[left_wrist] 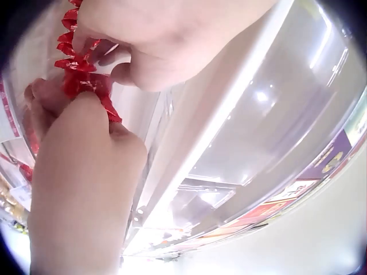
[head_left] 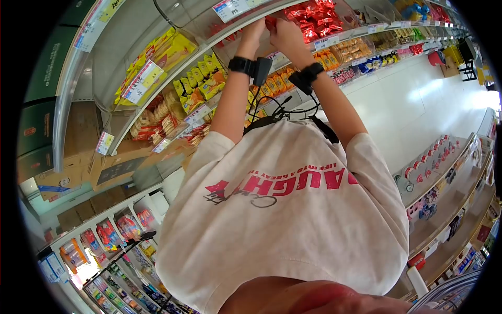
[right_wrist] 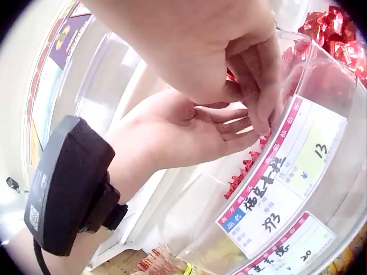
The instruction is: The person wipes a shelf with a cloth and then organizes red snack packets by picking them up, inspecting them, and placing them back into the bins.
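My right hand point(head_left: 289, 42) curls round a shiny red wrapped packet point(left_wrist: 102, 90) at a clear shelf bin. Its thumb and curled fingers point(right_wrist: 261, 86) show in the right wrist view, with a sliver of red between them. Close beside it, my left hand point(head_left: 253, 35) reaches into the same bin; its fingers are loosely bent beside a row of red wrappers point(right_wrist: 243, 172). That row point(left_wrist: 67, 34) runs along the left hand's edge in the left wrist view. The left fingertips are partly covered by the right hand.
A heap of red packets point(head_left: 319, 21) fills the neighbouring bin. Price labels point(right_wrist: 281, 177) line the clear bin front. Yellow packs point(head_left: 201, 78) and orange packs point(head_left: 274, 82) sit on the shelf below. A black camera point(right_wrist: 69, 186) with a cable is strapped to the left wrist.
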The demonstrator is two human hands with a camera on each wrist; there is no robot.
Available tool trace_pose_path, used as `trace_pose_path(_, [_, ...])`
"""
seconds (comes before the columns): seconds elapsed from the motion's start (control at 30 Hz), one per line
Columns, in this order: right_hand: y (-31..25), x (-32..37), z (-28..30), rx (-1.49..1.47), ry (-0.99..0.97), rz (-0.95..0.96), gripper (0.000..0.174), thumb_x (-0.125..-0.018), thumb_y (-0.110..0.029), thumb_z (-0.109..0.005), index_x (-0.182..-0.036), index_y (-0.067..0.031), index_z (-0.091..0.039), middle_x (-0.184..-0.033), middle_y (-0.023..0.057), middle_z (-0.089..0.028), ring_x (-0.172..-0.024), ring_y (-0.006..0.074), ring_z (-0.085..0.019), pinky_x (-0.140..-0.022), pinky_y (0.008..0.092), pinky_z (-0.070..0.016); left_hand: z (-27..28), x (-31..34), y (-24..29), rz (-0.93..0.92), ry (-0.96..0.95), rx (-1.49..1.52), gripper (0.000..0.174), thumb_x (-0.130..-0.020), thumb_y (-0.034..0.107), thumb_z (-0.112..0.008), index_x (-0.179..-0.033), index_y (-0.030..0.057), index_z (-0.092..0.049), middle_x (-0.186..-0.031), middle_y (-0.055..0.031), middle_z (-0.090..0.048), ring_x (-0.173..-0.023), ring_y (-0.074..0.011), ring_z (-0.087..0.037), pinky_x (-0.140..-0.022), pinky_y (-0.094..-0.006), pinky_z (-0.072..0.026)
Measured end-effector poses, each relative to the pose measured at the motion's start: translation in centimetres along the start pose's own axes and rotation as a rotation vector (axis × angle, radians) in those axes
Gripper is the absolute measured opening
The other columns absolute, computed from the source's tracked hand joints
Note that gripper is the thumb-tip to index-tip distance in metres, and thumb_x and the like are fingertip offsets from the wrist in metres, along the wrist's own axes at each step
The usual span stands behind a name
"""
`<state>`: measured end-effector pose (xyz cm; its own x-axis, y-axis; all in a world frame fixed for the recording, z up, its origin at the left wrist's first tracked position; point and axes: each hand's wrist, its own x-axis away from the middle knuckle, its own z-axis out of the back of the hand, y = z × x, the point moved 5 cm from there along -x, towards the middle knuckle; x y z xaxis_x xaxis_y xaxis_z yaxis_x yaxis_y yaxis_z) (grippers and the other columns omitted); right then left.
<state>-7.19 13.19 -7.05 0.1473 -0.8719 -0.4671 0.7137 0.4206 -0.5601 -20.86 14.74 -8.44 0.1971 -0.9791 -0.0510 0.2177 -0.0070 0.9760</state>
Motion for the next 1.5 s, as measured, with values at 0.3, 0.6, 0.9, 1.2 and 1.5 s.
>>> trace_pose_path(0.3, [5.9, -3.1, -7.9, -0.565, -0.263, -0.375, 0.03, -0.079, -0.022, -0.067, -0.077, 0.0083, -0.068, -0.077, 0.0272, -0.069, -0.083, 0.0357, -0.074, -0.075, 0.0429, -0.058, 0.0, -11.0, -8.6, 0.181, -0.394, 0.727, 0.037, -0.096, 0.036, -0.065, -0.121, 0.0084, -0.065, -0.1, -0.0083, -0.07, -0.079, -0.0203, -0.067, -0.077, -0.0327, -0.0567])
trace_pose_path(0.6, [3.8, -1.8, -4.6, -1.188, -0.437, -0.922, 0.031, -0.088, -0.012, -0.057, -0.12, -0.0071, -0.056, -0.109, 0.0109, -0.058, -0.098, 0.0266, -0.061, -0.085, 0.0506, -0.0546, 0.0, -11.7, -7.3, 0.233, -0.356, 0.565, 0.034, -0.094, 0.04, -0.068, -0.11, 0.0113, -0.067, -0.091, -0.0048, -0.069, -0.071, -0.0179, -0.064, -0.068, -0.0308, -0.0553])
trace_pose_path(0.9, [3.0, -2.0, -6.1, -1.193, -0.482, -0.802, 0.043, -0.096, -0.033, -0.048, -0.135, -0.0159, -0.049, -0.139, 0.0034, -0.047, -0.129, 0.0249, -0.042, -0.108, 0.0561, -0.0339, -0.2, -8.9, -6.6, 0.245, -0.288, 0.45, 0.031, -0.091, 0.044, -0.071, -0.101, 0.0142, -0.067, -0.084, -0.0008, -0.067, -0.067, -0.0153, -0.061, -0.061, -0.0285, -0.0533])
trace_pose_path(1.2, [2.3, -5.3, -8.4, -1.314, -0.364, -0.754, 0.078, -0.093, -0.041, -0.062, -0.142, 0.0047, -0.022, -0.105, 0.0136, -0.062, -0.083, 0.0222, -0.063, -0.069, 0.037, -0.0537, 1.0, -14.2, -14.4, 0.342, -0.209, 0.458, 0.051, -0.086, 0.05, -0.076, -0.119, 0.0145, -0.062, -0.101, -0.0031, -0.068, -0.081, -0.018, -0.065, -0.064, -0.0342, -0.0554])
trace_pose_path(1.5, [3.8, -6.2, -14.0, -1.379, -0.616, -0.498, 0.024, -0.1, -0.041, -0.054, -0.113, -0.0204, -0.052, -0.098, -0.0009, -0.061, -0.083, 0.0125, -0.06, -0.065, 0.0296, -0.0487, 3.2, -7.9, -8.2, 0.08, 0.104, 0.351, 0.051, -0.091, 0.048, -0.07, -0.127, 0.0134, -0.06, -0.107, -0.0034, -0.065, -0.086, -0.0167, -0.062, -0.068, -0.0345, -0.054])
